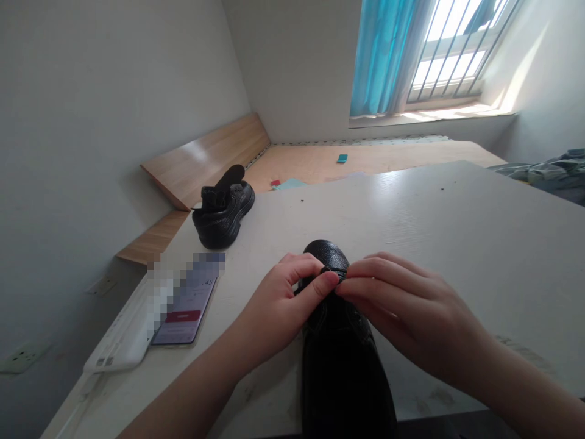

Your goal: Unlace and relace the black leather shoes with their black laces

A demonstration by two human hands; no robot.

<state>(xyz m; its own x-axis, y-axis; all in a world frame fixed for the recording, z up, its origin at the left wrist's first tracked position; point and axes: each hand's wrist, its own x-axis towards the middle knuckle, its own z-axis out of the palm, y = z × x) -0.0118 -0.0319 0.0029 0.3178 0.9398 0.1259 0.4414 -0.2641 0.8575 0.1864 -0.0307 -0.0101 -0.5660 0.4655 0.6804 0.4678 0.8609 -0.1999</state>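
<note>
A black leather shoe (328, 249) lies in front of me on the white table, its toe pointing away. Over its front, near the toe, my left hand (287, 296) pinches a short bit of black shoelace (325, 269) between thumb and forefinger. From the other side my right hand (406, 299) meets it, fingertips pressed together at the same lacing. What exactly lies between the right fingertips is hidden. The fingers cover most of the eyelets. Farther back on the left stands a second black shoe (219, 222), its tongue sticking up.
Left of my hands, a phone (187, 317) with a lit screen leans on a white device (130, 341) with a cable at the table's edge. Beyond the white table (411, 213) is a wooden surface (388, 155) holding a small teal item (342, 158). Folded cloth (557, 174) lies far right.
</note>
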